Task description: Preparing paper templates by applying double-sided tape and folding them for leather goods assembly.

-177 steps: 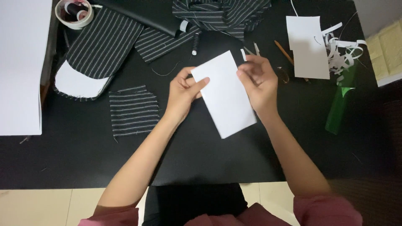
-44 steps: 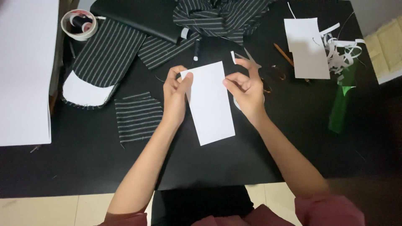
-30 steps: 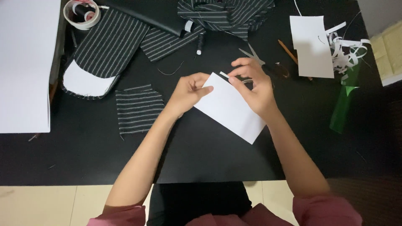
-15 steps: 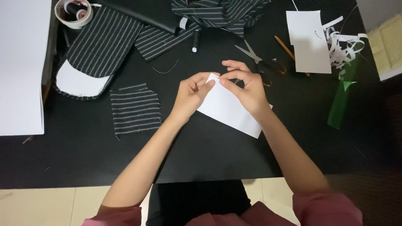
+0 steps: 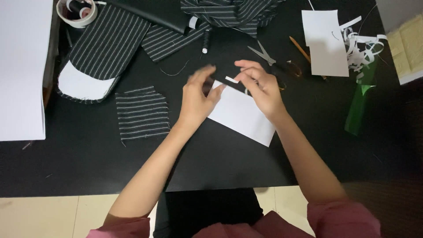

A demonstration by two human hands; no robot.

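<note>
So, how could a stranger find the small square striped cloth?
Start at the black table. Left of the left hand lies the small striped cloth, flat and alone. Unlike the long rounded striped piece above it, it is nearly square with frayed edges.

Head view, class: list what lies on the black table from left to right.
White board → striped fabric square → left hand → right hand → white paper sheet → green strip.
</note>
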